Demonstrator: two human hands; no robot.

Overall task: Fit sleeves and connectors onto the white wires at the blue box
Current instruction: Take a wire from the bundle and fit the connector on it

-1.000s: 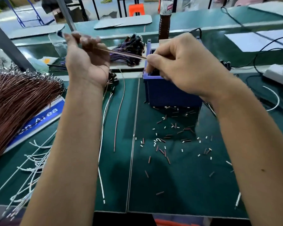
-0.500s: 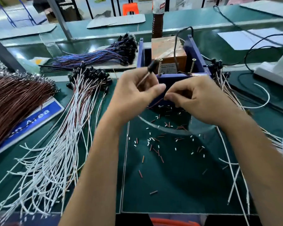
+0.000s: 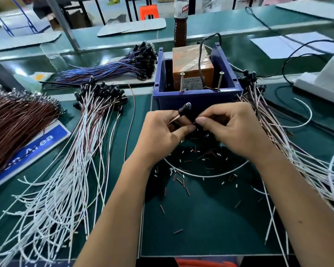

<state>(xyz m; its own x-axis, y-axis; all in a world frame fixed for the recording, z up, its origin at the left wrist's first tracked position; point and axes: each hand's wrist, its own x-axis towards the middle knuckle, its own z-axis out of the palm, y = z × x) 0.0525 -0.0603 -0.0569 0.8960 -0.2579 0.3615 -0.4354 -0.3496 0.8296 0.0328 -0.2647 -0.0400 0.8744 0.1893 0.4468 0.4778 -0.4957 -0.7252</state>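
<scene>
Midway: left hand (image 3: 162, 135) pinching black connector (image 3: 183, 109) lead, right hand (image 3: 229, 130) pinching something tiny, unidentifiable. Finished white wires (image 3: 81, 143) piled left; loose sleeves (image 3: 187, 190) remaining.

Glossy blue plastic box (image 3: 197, 97) stands on smooth matt green mat (image 3: 201, 228).

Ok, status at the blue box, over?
Left hand grips black connector. Right hand pinches white wire. Loose sleeves scattered below; nothing blocking.

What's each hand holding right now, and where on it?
Left hand pinches the black connector's leads just below its body. Right hand pinches something too small to identify.
</scene>
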